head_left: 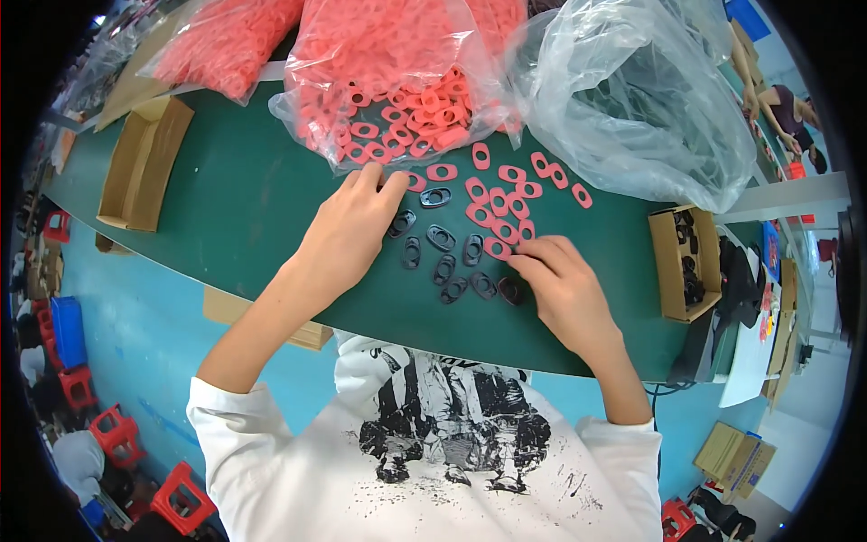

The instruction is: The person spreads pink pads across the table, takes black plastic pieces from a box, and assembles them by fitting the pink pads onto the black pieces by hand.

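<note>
My left hand (354, 224) is over the green table with its fingers bent together. Its fingertips are beside a pink oval ring piece (415, 182) at the edge of the bag; what they hold, if anything, is hidden. My right hand (571, 296) pinches the edge of another pink ring piece (497, 248) between thumb and finger. A dark oval piece (510, 290) lies just beneath that hand. Between my hands several black oval pieces (441, 238) lie scattered. Beyond them is a loose cluster of pink ring pieces (498, 200).
An open clear bag of pink pieces (388, 54) spills at the far middle. A crumpled clear bag (632, 117) lies right of it. A cardboard box (144, 163) stands at left; another box (668, 271) with black pieces sits at right. Red stools (117, 434) stand on the floor.
</note>
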Action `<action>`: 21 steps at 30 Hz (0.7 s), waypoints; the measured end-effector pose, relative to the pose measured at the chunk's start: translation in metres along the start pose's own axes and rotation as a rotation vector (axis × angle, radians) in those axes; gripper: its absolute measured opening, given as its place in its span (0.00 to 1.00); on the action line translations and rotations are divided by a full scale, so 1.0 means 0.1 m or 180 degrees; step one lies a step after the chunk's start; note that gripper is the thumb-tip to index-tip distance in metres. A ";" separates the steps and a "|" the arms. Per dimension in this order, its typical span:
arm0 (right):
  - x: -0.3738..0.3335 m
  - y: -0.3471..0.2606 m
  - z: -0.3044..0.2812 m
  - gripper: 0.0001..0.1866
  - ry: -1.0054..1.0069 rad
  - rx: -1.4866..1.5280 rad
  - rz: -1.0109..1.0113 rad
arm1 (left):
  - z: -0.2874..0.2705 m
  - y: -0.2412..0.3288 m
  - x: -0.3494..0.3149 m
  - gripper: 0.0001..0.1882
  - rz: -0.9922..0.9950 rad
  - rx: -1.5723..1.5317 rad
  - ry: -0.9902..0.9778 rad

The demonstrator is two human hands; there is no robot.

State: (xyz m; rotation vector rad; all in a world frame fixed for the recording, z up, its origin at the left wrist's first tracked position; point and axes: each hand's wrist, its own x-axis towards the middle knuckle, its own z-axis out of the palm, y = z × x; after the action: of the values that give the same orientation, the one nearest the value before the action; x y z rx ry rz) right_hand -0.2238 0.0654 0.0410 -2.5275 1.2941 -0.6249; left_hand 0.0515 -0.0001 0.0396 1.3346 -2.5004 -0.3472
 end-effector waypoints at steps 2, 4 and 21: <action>-0.04 -0.13 -0.10 0.17 0.0353 0.0080 0.0121 | -0.11 0.06 -0.01 0.24 -0.0079 -0.0204 -0.0057; -0.16 -0.31 -0.09 0.15 0.0703 0.0138 0.0290 | -0.13 0.17 -0.10 0.23 -0.0125 -0.0433 -0.0131; -0.12 -0.43 0.05 0.15 -0.0303 -0.0325 0.0681 | 0.05 0.21 -0.14 0.14 0.0055 -0.0029 -0.0297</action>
State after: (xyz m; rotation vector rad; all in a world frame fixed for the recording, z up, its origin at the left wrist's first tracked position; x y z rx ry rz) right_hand -0.1972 0.1006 0.0501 -2.4174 1.5698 -0.3977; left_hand 0.0416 0.0233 0.0402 1.3212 -2.5813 -0.4257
